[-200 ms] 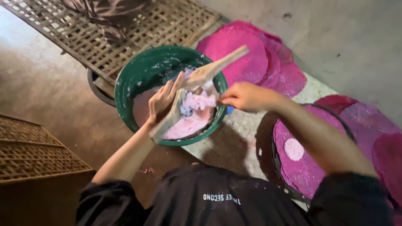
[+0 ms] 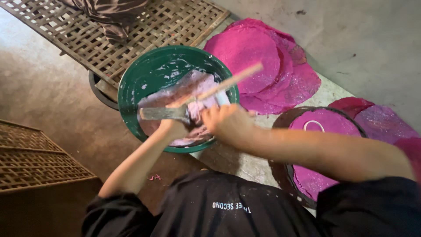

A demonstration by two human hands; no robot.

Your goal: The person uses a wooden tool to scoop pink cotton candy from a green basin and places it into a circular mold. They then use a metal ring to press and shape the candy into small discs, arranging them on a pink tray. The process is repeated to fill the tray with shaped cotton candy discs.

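Overhead, both hands meet above the green basin (image 2: pixel 131 94), left hand (image 2: pixel 173 128) fingers grasping a flat blade (image 2: pixel 163 113), right hand (image 2: pixel 228 123) clenching a wooden stick (image 2: pixel 228 82).

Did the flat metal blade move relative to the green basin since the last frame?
Yes. The flat metal blade, by the left hand, has swung from steeply slanted to nearly level, pointing toward the round green plastic basin's left wall.
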